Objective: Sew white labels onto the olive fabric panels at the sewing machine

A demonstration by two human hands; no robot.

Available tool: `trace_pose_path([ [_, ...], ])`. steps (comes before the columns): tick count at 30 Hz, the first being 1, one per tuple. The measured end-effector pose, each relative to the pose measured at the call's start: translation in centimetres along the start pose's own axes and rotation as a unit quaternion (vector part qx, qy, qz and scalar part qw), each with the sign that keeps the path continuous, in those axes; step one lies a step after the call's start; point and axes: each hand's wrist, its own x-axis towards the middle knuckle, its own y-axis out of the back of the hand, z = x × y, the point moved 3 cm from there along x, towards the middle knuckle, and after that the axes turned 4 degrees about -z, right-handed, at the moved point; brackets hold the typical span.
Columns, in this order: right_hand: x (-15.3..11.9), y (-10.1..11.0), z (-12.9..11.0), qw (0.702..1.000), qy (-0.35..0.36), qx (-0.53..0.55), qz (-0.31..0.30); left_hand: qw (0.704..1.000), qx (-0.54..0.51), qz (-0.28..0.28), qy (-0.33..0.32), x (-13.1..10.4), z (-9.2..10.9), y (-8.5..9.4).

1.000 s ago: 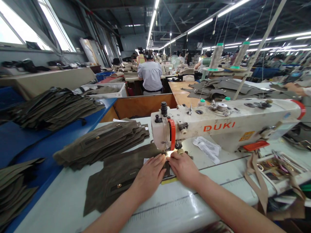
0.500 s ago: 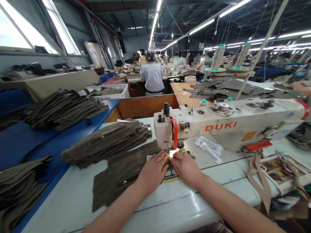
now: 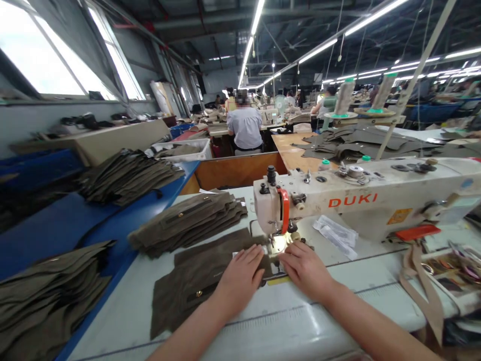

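Observation:
A dark olive fabric panel [image 3: 203, 271] with a zipped opening and a small brass-coloured zipper pull lies on the sewing machine table. On its right part rests my left hand [image 3: 242, 278], fingers stretched out and flat; a small white piece shows by the fingertips. My right hand [image 3: 306, 271] is beside the lit needle area, its fingers bent and pressed together at the plate; whatever they grip is hidden. The white sewing machine [image 3: 315, 200] marked DUKI stands just behind both hands, with its presser foot [image 3: 278, 240] between and beyond the fingertips.
A stack of similar panels [image 3: 191, 218] lies behind the panel. More piles [image 3: 48, 291] cover the blue table [image 3: 124, 220] at left. Clear plastic strips [image 3: 336, 235] lie under the machine arm. At right are a tray of small parts [image 3: 458, 273] and a tan strap [image 3: 421, 291].
The view has shifted, so the scene sits further right and lower. My hands have moved slightly apart near the needle, and the lit plate between them shows more.

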Motion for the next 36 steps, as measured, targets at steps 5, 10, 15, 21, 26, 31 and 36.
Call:
trace_pose_path([
  [5, -0.5, -0.1, -0.3, 0.998, 0.042, 0.031, 0.022, 0.997, 0.008, 0.056, 0.053, -4.8, 0.6, 3.1],
  [10, -0.8, -0.2, -0.6, 0.997, 0.066, 0.041, 0.025, 0.996, 0.028, -0.025, 0.082, -11.4, -0.9, 3.1],
  [15, -1.1, -0.6, -0.4, 0.994, 0.085, 0.043, 0.048, 0.991, 0.003, -0.129, 0.021, -17.4, -2.1, 1.9],
  [21, -1.2, -1.3, 0.0, 0.991, 0.115, 0.027, 0.061, 0.917, 0.037, 0.249, 0.31, -13.6, -7.9, 15.9],
  [26, -1.2, -1.3, 0.3, 0.986, 0.138, -0.002, 0.094, 0.91, 0.124, 0.285, 0.275, -4.2, -12.7, 21.7],
  [31, -1.0, -0.9, 0.5, 0.976, 0.171, -0.036, 0.126, 0.943, 0.103, 0.137, 0.285, 0.9, -16.1, 13.8],
  [36, -0.9, -0.8, 0.7, 0.974, 0.193, -0.028, 0.113, 0.948, 0.087, 0.056, 0.301, 0.0, -16.4, 9.6],
])
